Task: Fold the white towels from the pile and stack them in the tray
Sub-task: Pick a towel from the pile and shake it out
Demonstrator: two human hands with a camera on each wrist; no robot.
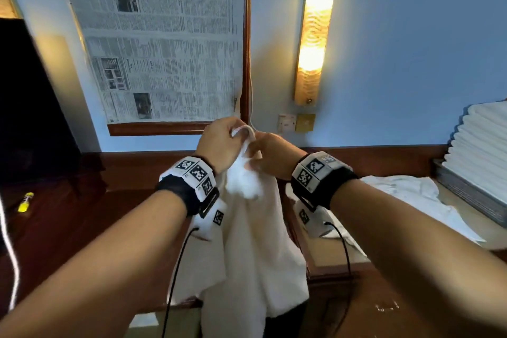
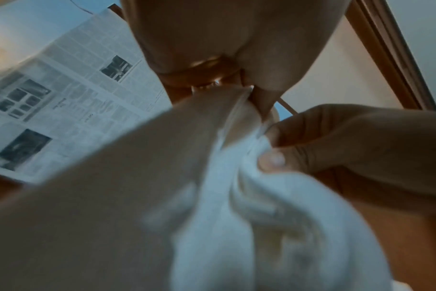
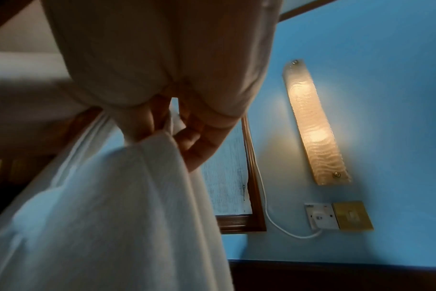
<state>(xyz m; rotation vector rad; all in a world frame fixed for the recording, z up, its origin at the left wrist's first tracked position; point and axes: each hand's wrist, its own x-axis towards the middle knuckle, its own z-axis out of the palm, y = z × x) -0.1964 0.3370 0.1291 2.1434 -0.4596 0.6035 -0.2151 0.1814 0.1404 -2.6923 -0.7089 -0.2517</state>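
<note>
A white towel (image 1: 255, 241) hangs bunched in the air in front of me. My left hand (image 1: 219, 143) pinches its top edge, and my right hand (image 1: 270, 153) grips the same edge close beside it. The left wrist view shows the towel (image 2: 249, 226) pinched between my left fingers (image 2: 259, 96), with the right hand (image 2: 336, 149) holding a fold nearby. In the right wrist view the cloth (image 3: 117, 206) drapes down from my curled right fingers (image 3: 194, 141). Loose white towels (image 1: 411, 195) lie on the surface at right. Folded towels (image 1: 482, 145) are stacked in a grey tray (image 1: 466, 195) at far right.
Dark wooden furniture (image 1: 82, 222) lies below my arms. A yellow marker (image 1: 25, 202) lies at left. A newspaper-covered frame (image 1: 164, 44), a lit wall lamp (image 1: 315, 30) and wall switches (image 1: 296, 123) are on the blue wall. Black cables hang from my wristbands.
</note>
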